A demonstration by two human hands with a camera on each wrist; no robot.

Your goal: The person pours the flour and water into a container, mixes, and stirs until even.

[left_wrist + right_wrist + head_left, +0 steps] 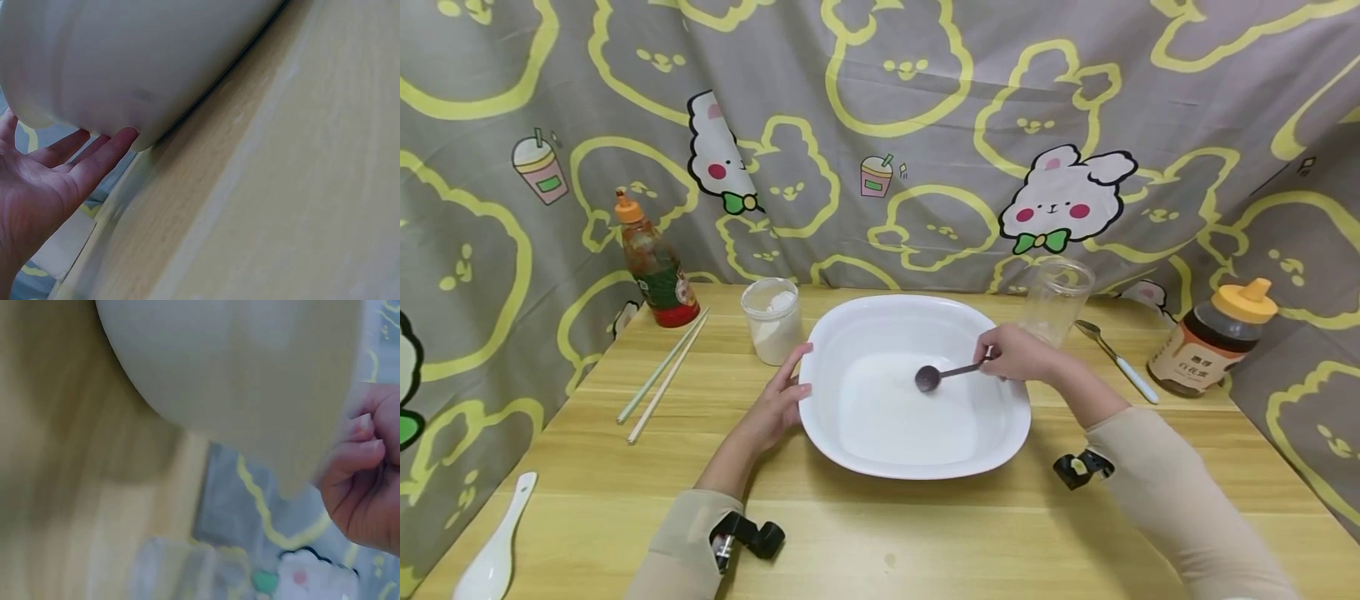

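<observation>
A white basin (820,417) stands on the table with something white across its bottom; I cannot tell if it is liquid. At its left side, my left hand (777,402) rests against the wall and rim. The left wrist view shows these fingers (106,157) fairly straight, touching the basin's outer wall (125,69). My right hand (1018,354), over the basin's right rim, pinches the handle of a dark brown measuring spoon (928,379). The spoon's round bowl hangs over the basin's middle. In the right wrist view the curled fingers (359,456) appear beside the rim, with the spoon hidden.
Behind the basin's left stands a jar of white powder (775,333); a clear jar (1058,304) stands behind its right. A sauce bottle (658,271), chopsticks (662,379) and a white spoon (493,554) lie leftward. A knife-like utensil (1120,362) and honey bottle (1210,342) are right.
</observation>
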